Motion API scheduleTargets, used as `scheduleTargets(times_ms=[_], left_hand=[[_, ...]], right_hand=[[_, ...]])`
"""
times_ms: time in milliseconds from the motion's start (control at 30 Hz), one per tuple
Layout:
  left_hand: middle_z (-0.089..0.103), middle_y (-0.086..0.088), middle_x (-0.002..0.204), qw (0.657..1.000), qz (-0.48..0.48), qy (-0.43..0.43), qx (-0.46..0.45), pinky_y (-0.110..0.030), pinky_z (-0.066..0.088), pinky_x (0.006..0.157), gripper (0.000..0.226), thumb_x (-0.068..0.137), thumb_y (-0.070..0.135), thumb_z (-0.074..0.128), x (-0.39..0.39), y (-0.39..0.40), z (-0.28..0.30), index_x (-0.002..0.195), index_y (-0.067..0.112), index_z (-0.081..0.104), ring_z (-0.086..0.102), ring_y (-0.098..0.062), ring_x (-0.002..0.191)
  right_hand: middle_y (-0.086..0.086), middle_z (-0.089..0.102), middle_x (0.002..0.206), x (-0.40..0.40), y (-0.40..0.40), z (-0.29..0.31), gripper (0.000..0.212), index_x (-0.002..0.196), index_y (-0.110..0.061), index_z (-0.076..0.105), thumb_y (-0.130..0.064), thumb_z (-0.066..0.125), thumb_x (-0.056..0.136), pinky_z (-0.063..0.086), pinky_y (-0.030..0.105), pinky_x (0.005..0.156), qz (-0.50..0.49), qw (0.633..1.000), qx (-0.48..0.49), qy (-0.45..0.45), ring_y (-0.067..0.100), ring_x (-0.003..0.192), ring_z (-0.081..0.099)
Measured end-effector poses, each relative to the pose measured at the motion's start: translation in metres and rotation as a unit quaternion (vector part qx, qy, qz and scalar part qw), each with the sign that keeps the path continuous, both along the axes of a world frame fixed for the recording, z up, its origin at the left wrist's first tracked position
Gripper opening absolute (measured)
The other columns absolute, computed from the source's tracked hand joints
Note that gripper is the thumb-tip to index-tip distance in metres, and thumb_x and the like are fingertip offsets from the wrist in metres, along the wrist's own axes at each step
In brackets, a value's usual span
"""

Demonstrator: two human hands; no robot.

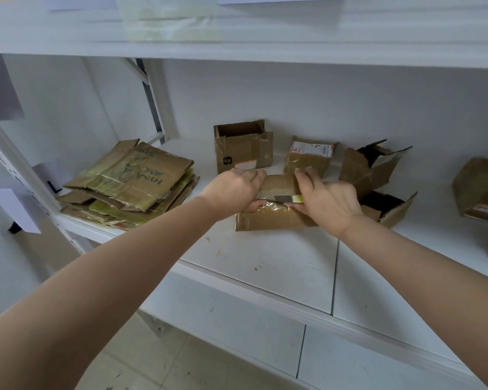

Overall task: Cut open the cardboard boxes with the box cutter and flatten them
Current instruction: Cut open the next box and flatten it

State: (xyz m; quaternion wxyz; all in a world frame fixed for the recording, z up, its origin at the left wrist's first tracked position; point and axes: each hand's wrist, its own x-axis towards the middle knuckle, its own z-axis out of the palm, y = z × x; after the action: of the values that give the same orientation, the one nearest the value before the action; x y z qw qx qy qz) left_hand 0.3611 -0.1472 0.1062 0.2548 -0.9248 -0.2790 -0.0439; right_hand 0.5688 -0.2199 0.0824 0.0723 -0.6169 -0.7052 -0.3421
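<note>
A taped brown cardboard box [271, 218] lies on the white shelf [265, 263] in front of me. My left hand [234, 190] grips its left top edge, thumb on the near side and fingers over the far flap. My right hand [326, 199] holds the box cutter [292, 199], a dark and yellow-green handle lying across the box's top seam. The blade itself is hidden. A pile of flattened cardboard [130, 187] lies at the left of the shelf.
Behind the box stand an open-topped box [243, 149] and a labelled sealed box [309, 157]. Two opened boxes [373, 167] sit to the right, another box [481, 190] at the far right. An upper shelf [237, 38] hangs overhead.
</note>
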Motion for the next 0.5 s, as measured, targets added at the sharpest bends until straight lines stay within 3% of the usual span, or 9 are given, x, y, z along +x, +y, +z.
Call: scheduleTargets(times_ms=[100,267,367,500], left_hand=[[0.061,-0.019,0.117,1.000,-0.007,-0.015,-0.009,-0.039,0.051,0.072,0.059,0.096,0.042,0.050,0.003,-0.003,0.002,0.134,-0.003,0.045,0.062,-0.034,0.096],[0.055,-0.013,0.124,1.000,-0.002,-0.003,0.008,-0.036,0.053,0.081,0.059,0.099,0.046,0.038,0.006,-0.011,0.000,0.139,0.003,0.034,0.058,-0.028,0.105],[0.056,-0.013,0.120,1.000,-0.007,0.014,0.005,-0.038,0.052,0.084,0.057,0.099,0.045,0.038,0.005,-0.015,0.001,0.137,0.003,0.035,0.058,-0.028,0.103],[0.057,-0.012,0.118,0.999,-0.013,0.042,-0.002,-0.036,0.052,0.082,0.054,0.100,0.042,0.037,0.006,-0.022,0.004,0.138,0.004,0.035,0.059,-0.026,0.100]], right_hand=[[0.022,0.069,0.092,-0.001,-0.002,0.002,0.066,0.109,-0.001,0.065,-0.051,0.075,0.068,0.029,0.018,0.039,-0.016,0.997,-0.028,-0.066,0.025,0.039,0.056],[0.018,0.069,0.080,-0.015,-0.003,0.001,0.049,0.105,-0.005,0.066,-0.028,0.081,0.064,0.021,0.017,0.042,-0.069,0.993,-0.056,-0.080,0.025,0.037,0.055],[0.012,0.065,0.076,-0.023,-0.011,0.008,0.036,0.105,-0.006,0.061,-0.021,0.070,0.075,0.013,0.017,0.040,-0.091,0.991,-0.075,-0.065,0.025,0.045,0.057],[0.008,0.066,0.094,-0.025,-0.022,0.018,0.029,0.118,-0.009,0.047,-0.022,0.047,0.092,0.024,0.025,0.043,-0.039,0.991,-0.117,-0.051,0.026,0.074,0.063]])
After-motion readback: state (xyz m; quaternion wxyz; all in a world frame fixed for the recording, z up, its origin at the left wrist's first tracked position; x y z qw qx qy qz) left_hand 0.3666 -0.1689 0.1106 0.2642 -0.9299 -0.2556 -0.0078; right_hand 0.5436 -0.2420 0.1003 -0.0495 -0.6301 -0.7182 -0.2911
